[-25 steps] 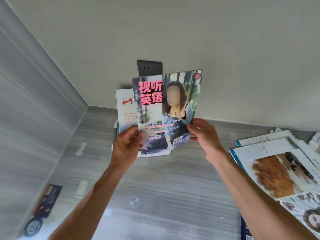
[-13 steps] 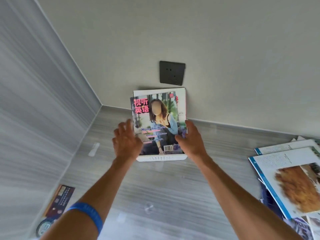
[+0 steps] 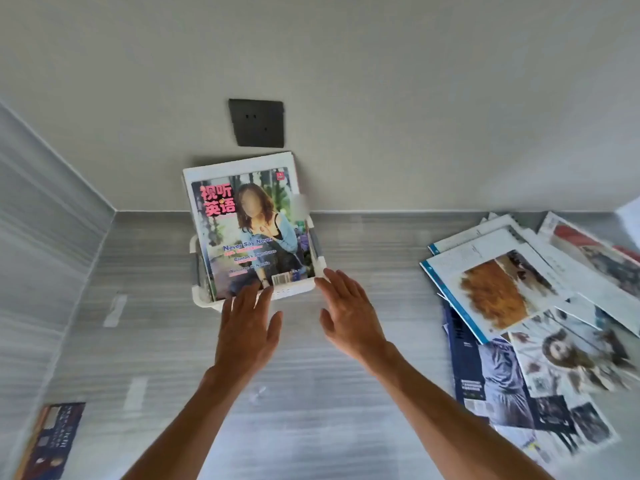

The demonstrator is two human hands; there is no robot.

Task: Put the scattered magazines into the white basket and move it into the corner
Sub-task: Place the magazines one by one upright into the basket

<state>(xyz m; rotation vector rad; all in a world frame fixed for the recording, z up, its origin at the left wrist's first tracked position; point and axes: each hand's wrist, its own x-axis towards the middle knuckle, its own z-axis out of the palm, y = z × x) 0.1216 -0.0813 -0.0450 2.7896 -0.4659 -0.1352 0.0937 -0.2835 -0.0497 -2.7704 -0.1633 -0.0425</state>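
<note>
A white basket (image 3: 294,289) stands on the grey floor against the back wall. A magazine with pink Chinese title (image 3: 249,233) leans upright in it, in front of a white-covered magazine (image 3: 239,164). My left hand (image 3: 246,327) hovers just in front of the basket's near rim, fingers spread, holding nothing. My right hand (image 3: 346,313) is beside it, also spread and empty, its fingertips close to the basket's right front corner. Several scattered magazines (image 3: 512,299) lie in an overlapping pile on the floor at the right.
A dark wall socket (image 3: 257,123) sits on the wall above the basket. The room's corner (image 3: 114,211) is to the left of the basket. One dark magazine (image 3: 48,441) lies at the bottom left by the left wall.
Both hands have let go of the pink-titled magazine, which now rests in the basket, and have drawn back toward me with fingers spread.
</note>
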